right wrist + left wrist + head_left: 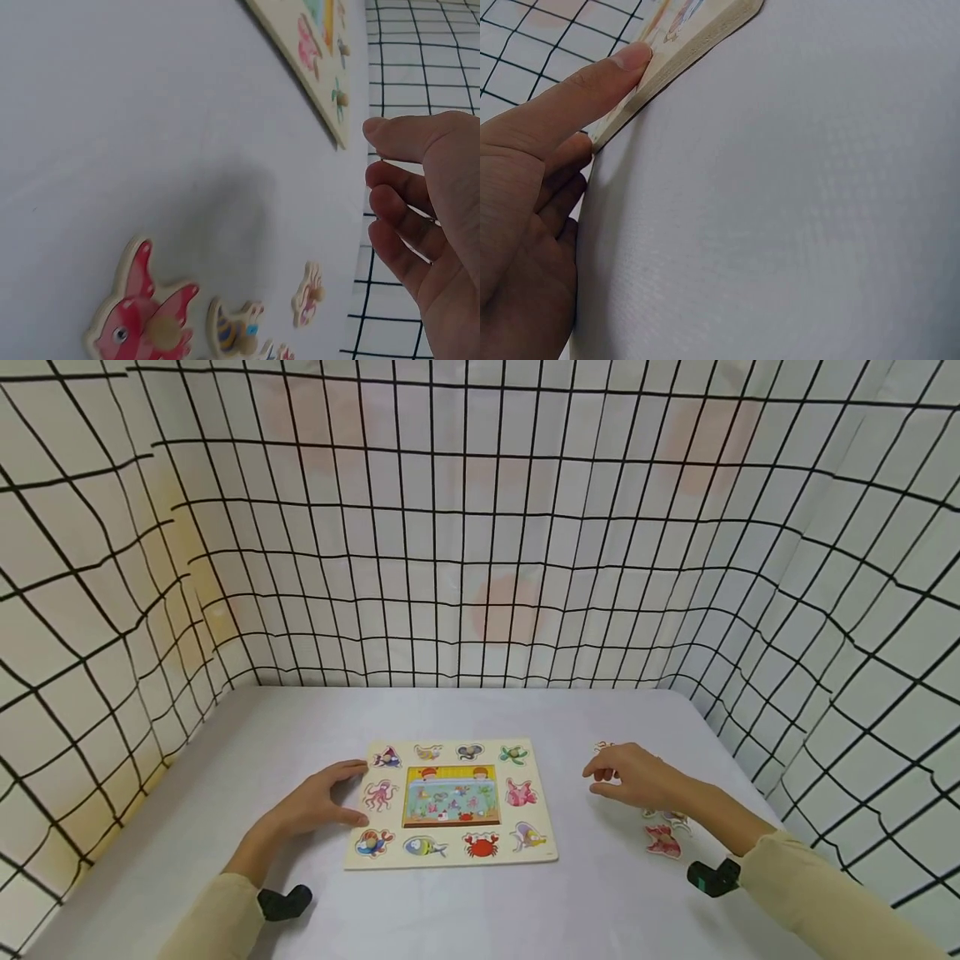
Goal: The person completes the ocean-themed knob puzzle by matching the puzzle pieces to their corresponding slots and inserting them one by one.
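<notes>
One board (pixel 455 837), long axis crosswise, touched by the relaxed left hand (pixel 321 797); the red fish (pixel 663 842), right of it, lies nearer the right hand (pixel 636 775), loosely curled, empty.

Right hand (pixel 450 225) apart from board (pixel 319 90), pink fish piece (pixel 131 322).

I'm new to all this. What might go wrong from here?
The left hand touches the board only along its left edge, so pressing near its right side might make it swivel.
The pink fish piece and the striped piece lie close together, so the right hand, now empty, could nudge one while picking up the other.
</notes>
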Motion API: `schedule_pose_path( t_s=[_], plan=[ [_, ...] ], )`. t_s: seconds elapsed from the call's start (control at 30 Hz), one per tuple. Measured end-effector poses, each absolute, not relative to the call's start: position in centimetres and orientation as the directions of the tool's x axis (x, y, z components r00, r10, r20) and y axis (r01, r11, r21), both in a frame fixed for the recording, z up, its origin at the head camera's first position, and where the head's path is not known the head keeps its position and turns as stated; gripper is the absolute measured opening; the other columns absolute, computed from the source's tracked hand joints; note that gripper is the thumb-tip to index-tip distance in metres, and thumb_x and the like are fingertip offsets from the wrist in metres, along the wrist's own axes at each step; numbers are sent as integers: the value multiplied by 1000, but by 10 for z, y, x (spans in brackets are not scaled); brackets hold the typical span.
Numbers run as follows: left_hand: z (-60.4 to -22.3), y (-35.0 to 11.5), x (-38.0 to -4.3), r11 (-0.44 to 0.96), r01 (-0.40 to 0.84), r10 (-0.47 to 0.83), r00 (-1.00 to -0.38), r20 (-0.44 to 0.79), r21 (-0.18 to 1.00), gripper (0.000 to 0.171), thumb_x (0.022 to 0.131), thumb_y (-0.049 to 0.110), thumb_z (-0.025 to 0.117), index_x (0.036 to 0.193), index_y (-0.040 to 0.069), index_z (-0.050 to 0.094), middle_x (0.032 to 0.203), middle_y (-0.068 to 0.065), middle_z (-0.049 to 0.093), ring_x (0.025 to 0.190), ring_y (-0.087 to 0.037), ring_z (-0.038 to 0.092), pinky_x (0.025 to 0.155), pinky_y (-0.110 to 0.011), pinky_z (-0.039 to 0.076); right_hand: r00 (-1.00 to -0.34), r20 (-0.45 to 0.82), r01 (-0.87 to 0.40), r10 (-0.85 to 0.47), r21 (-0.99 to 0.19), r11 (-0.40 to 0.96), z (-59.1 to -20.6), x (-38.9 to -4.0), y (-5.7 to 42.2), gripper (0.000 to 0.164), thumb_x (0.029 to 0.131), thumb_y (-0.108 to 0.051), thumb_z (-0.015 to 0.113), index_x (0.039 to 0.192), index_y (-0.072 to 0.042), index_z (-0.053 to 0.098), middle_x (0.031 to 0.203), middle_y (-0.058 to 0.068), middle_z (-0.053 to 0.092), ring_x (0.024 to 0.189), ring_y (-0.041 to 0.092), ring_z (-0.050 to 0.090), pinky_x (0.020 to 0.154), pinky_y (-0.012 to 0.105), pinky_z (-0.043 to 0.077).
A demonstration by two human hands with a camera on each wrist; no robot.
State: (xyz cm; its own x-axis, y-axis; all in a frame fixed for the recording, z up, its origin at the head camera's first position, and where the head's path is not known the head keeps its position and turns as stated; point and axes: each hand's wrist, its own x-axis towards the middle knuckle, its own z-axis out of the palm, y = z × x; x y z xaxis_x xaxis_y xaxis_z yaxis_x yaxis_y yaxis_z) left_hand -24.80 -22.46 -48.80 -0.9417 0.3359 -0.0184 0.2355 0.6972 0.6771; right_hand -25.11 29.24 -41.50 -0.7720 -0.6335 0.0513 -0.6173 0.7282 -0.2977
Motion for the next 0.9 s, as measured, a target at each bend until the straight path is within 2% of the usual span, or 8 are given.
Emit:
schedule_pose_path(
  t_s=[0.27, 0.53, 0.8, 0.9],
  plan=[
    [-490, -221, -247, 701, 198, 306, -951, -38, 685, 93, 59, 51, 82, 138, 17, 46, 146, -7, 34, 135, -34, 23, 103, -59, 22, -783, 35, -596, -621, -323, 735, -417, -234, 321, 20, 85, -21, 69, 104, -14, 68, 90, -14, 60, 79, 5, 53, 70, 31, 53],
    [-488, -222, -247, 697, 195, 303, -952, -37, 690, 96, 57, 55, 82, 138, 20, 45, 146, -4, 33, 135, -31, 22, 105, -57, 21, -808, -4, -550, -589, -352, 757, -418, -219, 344, 23, 85, -23, 69, 106, -13, 68, 90, -18, 59, 79, 3, 53, 70, 28, 52],
    [-489, -224, -248, 699, 189, 299, -953, -42, 689, 96, 58, 54, 82, 138, 19, 44, 147, -5, 32, 135, -31, 22, 105, -57, 21, -780, 78, -600, -621, -376, 706, -425, -202, 366, 18, 84, -7, 68, 101, -11, 68, 89, -11, 62, 76, 4, 54, 64, 26, 51],
    [-490, -224, -248, 705, 183, 292, -955, -45, 685, 95, 58, 53, 82, 138, 18, 45, 146, -6, 33, 135, -32, 22, 104, -58, 22, -770, 88, -614, -632, -371, 697, -428, -199, 374, 20, 81, -6, 70, 100, -13, 68, 90, -9, 62, 75, 8, 54, 64, 27, 51]
  ],
)
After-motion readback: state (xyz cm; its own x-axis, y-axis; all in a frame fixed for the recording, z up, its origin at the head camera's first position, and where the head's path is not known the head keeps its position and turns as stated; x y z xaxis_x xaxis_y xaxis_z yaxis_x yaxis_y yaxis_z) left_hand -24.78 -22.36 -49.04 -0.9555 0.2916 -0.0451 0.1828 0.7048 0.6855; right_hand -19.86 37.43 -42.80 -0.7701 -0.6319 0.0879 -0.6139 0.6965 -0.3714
